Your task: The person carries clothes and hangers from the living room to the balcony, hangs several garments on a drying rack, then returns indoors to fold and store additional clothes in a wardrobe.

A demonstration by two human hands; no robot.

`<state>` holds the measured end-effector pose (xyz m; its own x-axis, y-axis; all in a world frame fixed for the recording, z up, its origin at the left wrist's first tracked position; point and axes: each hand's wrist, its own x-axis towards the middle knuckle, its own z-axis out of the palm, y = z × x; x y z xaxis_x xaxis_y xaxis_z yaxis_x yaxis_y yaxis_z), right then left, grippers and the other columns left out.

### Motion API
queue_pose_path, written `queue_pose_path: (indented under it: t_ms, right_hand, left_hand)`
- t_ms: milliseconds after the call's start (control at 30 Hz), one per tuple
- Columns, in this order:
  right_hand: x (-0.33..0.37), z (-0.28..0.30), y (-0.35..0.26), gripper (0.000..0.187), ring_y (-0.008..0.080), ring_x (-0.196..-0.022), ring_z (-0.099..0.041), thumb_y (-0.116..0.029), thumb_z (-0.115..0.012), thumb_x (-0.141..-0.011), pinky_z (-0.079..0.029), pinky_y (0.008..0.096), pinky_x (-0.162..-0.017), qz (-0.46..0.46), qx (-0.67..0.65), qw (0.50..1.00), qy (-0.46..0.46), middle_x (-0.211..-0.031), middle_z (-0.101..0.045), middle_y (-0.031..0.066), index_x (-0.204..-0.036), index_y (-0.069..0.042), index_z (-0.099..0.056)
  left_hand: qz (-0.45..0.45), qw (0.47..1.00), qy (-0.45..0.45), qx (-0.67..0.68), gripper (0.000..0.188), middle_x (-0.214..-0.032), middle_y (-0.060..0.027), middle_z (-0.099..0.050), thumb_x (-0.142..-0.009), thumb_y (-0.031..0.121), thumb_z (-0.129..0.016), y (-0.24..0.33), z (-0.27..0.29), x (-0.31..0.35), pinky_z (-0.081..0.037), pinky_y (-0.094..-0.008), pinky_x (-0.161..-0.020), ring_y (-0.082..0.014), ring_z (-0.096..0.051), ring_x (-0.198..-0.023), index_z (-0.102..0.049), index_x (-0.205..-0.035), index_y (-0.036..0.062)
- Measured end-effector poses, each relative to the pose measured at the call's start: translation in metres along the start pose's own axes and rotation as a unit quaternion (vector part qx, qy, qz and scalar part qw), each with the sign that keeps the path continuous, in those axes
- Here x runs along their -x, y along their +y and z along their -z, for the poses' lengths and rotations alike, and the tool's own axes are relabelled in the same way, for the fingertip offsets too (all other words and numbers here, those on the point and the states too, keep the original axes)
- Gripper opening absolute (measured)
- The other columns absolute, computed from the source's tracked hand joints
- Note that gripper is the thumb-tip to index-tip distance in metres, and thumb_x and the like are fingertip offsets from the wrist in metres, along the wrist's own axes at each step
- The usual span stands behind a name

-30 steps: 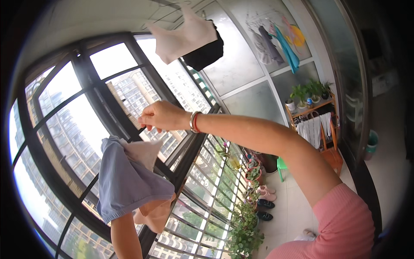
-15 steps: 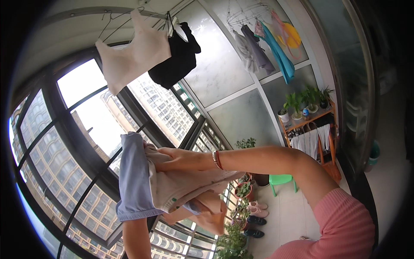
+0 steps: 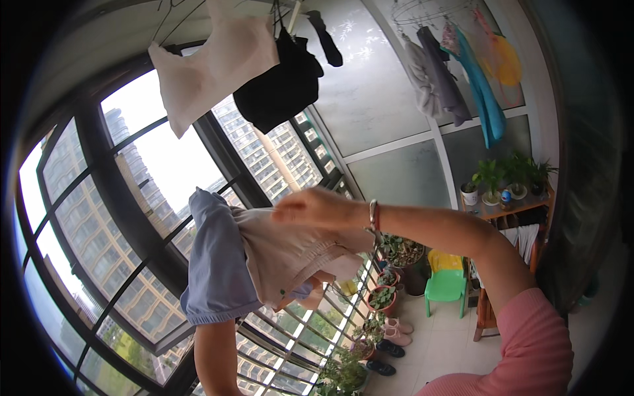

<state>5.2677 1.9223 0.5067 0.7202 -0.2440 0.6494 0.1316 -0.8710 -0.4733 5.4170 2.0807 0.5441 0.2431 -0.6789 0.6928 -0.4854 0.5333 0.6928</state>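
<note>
Laundry [image 3: 281, 254] is draped over the raised left forearm [image 3: 215, 356] before the window [image 3: 175, 155]: a blue-grey garment [image 3: 221, 264] and, against its right side, an off-white garment [image 3: 284, 247]. The left hand is hidden beneath, so its grip cannot be told. The right hand [image 3: 318, 208] is at the off-white garment's upper edge, fingers loosely bent; whether it pinches anything is unclear. Overhead hang a pale top [image 3: 211, 66] and a black garment [image 3: 277, 89]; a green chair [image 3: 446, 285] stands on the floor [image 3: 428, 340] beyond.
</note>
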Motion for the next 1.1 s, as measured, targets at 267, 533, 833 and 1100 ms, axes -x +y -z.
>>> queue_pose_path:
  t_ms: [267, 533, 833, 1100]
  right_hand:
    - [-0.114, 0.165, -0.021, 0.072, 0.0146, -0.077, -0.067, -0.058, -0.069, -0.078, -0.050, 0.0218, -0.053, 0.049, -0.216, 0.889, 0.402, -0.104, -0.062, 0.0066, -0.124, -0.005, -0.052]
    - [-0.165, 0.172, -0.052, 0.050, 0.0115, -0.066, -0.062, -0.055, -0.070, -0.077, -0.051, 0.0243, -0.056, 0.069, 0.042, 0.941, 0.328, -0.071, -0.063, 0.0028, -0.090, -0.007, -0.069]
    - [-0.258, 0.256, -0.108, 0.050, 0.0187, -0.063, -0.060, -0.054, -0.066, -0.082, -0.047, 0.0340, -0.055, 0.184, -0.074, 0.865, 0.461, -0.070, -0.063, 0.0043, -0.086, -0.005, -0.064]
    - [-0.371, 0.338, -0.136, 0.040, 0.0296, -0.078, -0.067, -0.043, -0.057, -0.088, -0.053, 0.0437, -0.066, 0.245, 0.211, 0.831, 0.453, -0.083, -0.068, 0.0147, -0.091, -0.004, -0.066]
  left_hand:
    - [0.088, 0.990, 0.103, 0.031, 0.047, -0.077, -0.0011, -0.052, -0.101, 0.050, -0.037, 0.018, 0.023, 0.004, -0.042, -0.0279, -0.071, -0.0120, -0.046, -0.073, -0.056, -0.088, 0.0088]
    - [0.131, 0.972, 0.086, 0.174, 0.033, -0.083, 0.0013, -0.056, -0.097, 0.033, -0.058, 0.001, 0.060, -0.012, -0.048, -0.0215, -0.062, -0.0080, -0.053, -0.068, -0.057, -0.108, 0.0026]
    - [0.056, 0.974, 0.020, 0.217, 0.027, -0.084, 0.0021, -0.051, -0.097, 0.036, -0.057, 0.001, 0.035, -0.051, -0.046, -0.0214, -0.070, -0.0065, -0.049, -0.075, -0.055, -0.100, 0.0088]
    - [0.094, 0.965, -0.015, 0.245, 0.026, -0.076, 0.0013, -0.048, -0.099, 0.034, -0.053, -0.028, 0.023, -0.084, -0.041, -0.0209, -0.064, -0.0069, -0.043, -0.068, -0.053, -0.090, 0.0097]
